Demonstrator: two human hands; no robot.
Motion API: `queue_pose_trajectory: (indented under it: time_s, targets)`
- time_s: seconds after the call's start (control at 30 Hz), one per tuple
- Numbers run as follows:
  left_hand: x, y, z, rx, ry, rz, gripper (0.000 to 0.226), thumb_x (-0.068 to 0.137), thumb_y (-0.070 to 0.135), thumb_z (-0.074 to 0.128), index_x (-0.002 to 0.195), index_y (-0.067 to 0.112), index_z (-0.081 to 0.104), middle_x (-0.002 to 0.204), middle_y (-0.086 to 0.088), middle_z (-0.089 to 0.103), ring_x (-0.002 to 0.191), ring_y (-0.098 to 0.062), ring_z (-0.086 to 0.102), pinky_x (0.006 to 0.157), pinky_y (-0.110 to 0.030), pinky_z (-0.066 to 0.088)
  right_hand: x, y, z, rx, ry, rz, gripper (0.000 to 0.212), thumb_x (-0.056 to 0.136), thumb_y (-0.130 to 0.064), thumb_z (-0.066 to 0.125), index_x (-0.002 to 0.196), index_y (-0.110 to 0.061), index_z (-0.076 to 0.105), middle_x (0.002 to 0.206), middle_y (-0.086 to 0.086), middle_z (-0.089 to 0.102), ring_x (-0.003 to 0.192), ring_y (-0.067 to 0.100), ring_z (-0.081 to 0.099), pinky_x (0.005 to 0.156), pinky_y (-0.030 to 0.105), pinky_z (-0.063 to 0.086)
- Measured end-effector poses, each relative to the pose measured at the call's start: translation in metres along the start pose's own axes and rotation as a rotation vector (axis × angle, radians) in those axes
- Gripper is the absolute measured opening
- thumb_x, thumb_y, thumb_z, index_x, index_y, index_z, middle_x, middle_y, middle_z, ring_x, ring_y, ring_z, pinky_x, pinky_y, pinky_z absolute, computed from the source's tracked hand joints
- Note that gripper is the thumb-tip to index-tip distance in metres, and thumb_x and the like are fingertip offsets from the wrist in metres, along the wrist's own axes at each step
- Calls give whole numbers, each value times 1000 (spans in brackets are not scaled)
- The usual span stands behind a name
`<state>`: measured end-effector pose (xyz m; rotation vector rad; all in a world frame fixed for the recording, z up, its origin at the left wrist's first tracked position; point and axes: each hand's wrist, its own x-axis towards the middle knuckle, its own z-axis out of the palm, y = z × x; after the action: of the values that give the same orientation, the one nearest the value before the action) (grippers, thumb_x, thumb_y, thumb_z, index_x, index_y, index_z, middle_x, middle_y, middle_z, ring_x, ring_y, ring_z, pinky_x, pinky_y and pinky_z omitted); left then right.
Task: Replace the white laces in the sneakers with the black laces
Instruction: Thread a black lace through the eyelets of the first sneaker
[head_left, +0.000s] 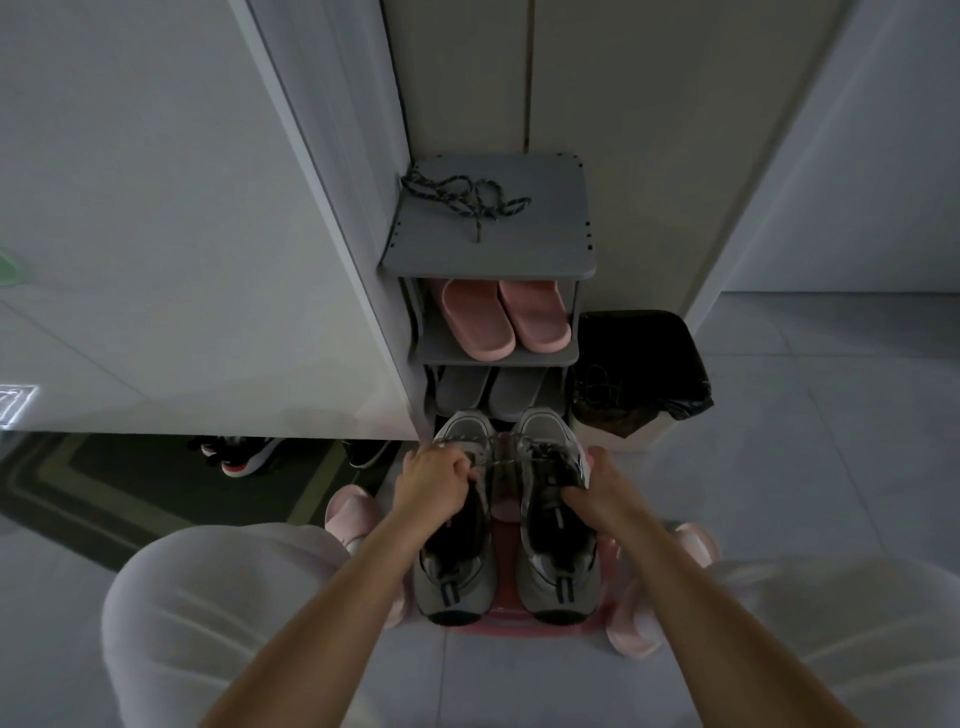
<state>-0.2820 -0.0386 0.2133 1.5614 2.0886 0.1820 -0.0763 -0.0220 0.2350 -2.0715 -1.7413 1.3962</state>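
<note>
Our left hand (434, 480) was curled shut, pinching the pale lace (496, 460) over the left sneaker (457, 566); our right hand (597, 493) gripped the right sneaker (558, 551). Both sneakers pointed away from us, toward the black laces (462, 200) lying well apart on the shoe rack's top (530, 234).

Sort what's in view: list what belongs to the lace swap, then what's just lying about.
Job: left sneaker; right sneaker; white laces; black laces on the rack; left hand; right hand.

Lying about: pink slippers; grey slippers; bin; shoes by the mat.
</note>
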Motion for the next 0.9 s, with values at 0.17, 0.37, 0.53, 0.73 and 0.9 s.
queue_pose_trajectory:
  time_s: [0.17, 0.37, 0.53, 0.73, 0.9]
  targets:
    - [-1, -10, -4, 45, -100, 69, 27, 93, 20, 42, 76, 26, 63, 107, 1, 66, 111, -22, 51, 97, -34, 33, -2, -2, 0, -1, 2, 17, 66, 88, -16, 57, 144, -8, 22, 136, 17, 47, 122, 32, 49, 79, 24, 34]
    - [10, 12, -21, 103, -72, 44, 22, 94, 30, 41, 92, 25, 62, 109, -3, 60, 110, -26, 52, 89, -39, 45, -3, -4, 1, -8, -20, 7, 60, 83, -17, 64, 135, -8, 36, 127, 14, 53, 103, 24, 53, 75, 25, 37]
    - [32, 48, -10, 83, -148, 120, 44, 93, 18, 44, 136, 26, 44, 133, -4, 53, 125, -26, 46, 102, -41, 39, -7, -5, -4, -24, -48, -77, 55, 85, -28, 68, 131, -11, 46, 117, 2, 54, 110, 19, 52, 76, 19, 33]
    - [43, 55, -4, 218, -164, 91, 25, 95, 33, 46, 106, 20, 63, 113, -5, 62, 117, -27, 50, 107, -44, 24, 5, 2, -8, -5, 24, -71, 43, 89, -41, 60, 120, -12, 57, 101, 5, 61, 89, 18, 59, 73, 25, 40]
    - [37, 70, -53, -626, -333, 58, 31, 96, 32, 50, 71, 16, 59, 70, -1, 54, 66, -12, 51, 64, -22, 41, 17, -36, -16, 41, 108, -240, 6, 92, -24, 58, 97, -28, 59, 73, -3, 56, 69, 14, 53, 69, 28, 43]
